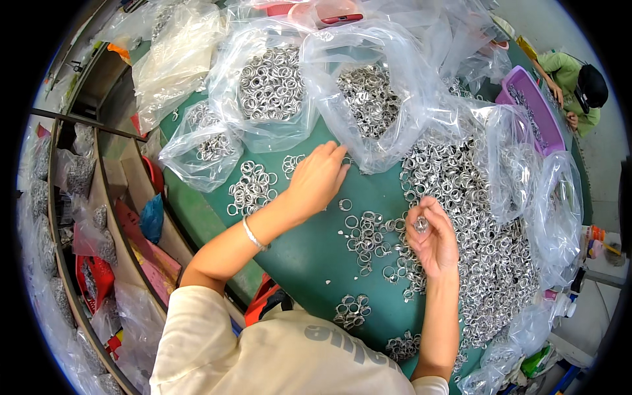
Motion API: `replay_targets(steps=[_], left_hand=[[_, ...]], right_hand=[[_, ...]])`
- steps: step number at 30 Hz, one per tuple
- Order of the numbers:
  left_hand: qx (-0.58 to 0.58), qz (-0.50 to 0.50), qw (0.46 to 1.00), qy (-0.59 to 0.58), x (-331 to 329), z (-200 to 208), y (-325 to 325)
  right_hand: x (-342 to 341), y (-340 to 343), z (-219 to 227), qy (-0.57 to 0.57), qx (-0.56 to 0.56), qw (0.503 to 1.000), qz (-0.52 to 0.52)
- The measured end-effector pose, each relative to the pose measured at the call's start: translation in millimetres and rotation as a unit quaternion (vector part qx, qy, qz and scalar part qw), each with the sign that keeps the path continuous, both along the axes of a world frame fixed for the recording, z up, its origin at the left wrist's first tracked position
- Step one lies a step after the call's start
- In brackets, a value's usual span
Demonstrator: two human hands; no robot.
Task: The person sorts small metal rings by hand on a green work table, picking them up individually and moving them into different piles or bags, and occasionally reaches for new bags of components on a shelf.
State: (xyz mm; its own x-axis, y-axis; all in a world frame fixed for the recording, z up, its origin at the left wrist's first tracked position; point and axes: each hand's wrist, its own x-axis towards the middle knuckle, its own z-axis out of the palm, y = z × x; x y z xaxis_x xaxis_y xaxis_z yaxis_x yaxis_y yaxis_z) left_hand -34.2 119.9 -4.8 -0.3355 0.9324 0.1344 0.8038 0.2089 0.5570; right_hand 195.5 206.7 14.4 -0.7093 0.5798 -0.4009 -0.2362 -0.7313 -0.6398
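My right hand [436, 245] is raised at the edge of the big pile, its fingers curled around a silver ring [421, 224]. Over the green table, my left hand [317, 179] has its fingers bent together by the lower edge of an open clear plastic bag [411, 125]. What those fingers hold, if anything, is hidden. The bag contains many small silver rings [368, 99]. Between my hands lies a loose cluster of rings [368, 237], with a single ring [345, 205] apart from it. Left of my left forearm is another group of plain rings [252, 187].
A large heap of rings [497, 283] covers the table's right side. More bags hold plain rings [271, 82] and smaller rings [214, 146]. A purple bin [536, 112] stands at the far right, near a person in green [563, 76]. Shelves with packed bags [80, 171] line the left.
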Motion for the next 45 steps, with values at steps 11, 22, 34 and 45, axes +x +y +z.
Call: replay_targets(steps=[11,22,34,45], left_hand=[[0.067,-0.021,0.993,-0.097,-19,-10,22],[-0.025,0.004,0.997,-0.066,-12,-14,12],[0.009,-0.082,0.948,-0.308,-18,12,13],[0.019,-0.056,0.69,-0.721,-43,14,21]], right_hand=[[-87,27,-33,-0.371,0.695,0.615,0.037],[-51,16,-3,-0.361,0.685,0.595,0.215],[-69,33,-11,-0.307,0.684,0.65,0.12],[-58,18,-2,-0.31,0.709,0.588,0.234]])
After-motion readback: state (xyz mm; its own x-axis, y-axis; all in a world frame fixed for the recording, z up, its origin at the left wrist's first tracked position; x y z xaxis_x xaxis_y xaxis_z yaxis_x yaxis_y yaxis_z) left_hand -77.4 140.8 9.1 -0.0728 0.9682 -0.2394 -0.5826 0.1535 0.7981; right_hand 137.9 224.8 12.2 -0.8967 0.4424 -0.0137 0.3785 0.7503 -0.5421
